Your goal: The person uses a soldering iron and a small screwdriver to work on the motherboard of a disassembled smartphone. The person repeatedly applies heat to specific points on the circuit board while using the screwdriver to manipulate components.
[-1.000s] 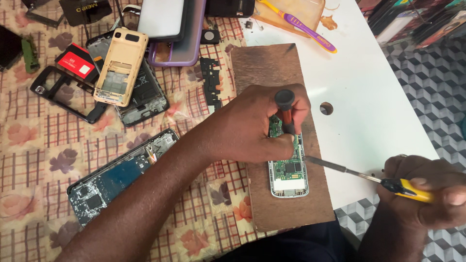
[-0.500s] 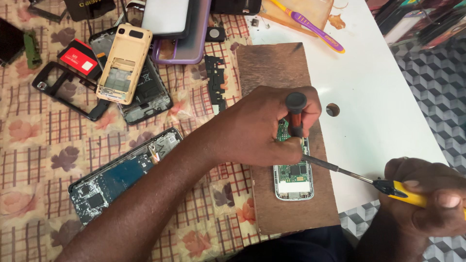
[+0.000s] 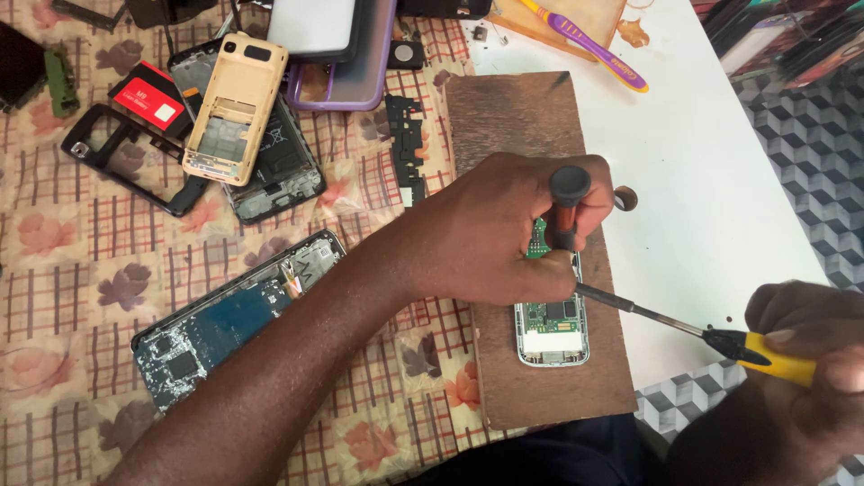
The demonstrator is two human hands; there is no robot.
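A small opened phone with its green circuit board showing lies on a brown wooden board. My left hand rests over the phone's upper half and grips a black-handled screwdriver held upright on it. My right hand, at the lower right, holds a yellow-and-black-handled screwdriver. Its thin metal shaft reaches left to the phone's right edge, just under my left hand. The phone's top is hidden by my fingers.
On the patterned cloth at left lie a gutted smartphone, a tan phone shell, a black frame, a red battery and a purple-cased phone. A purple toothbrush lies on the white table.
Little has changed: both hands stay on the phone. The upright screwdriver sits slightly higher and further right in view, as the camera has shifted.
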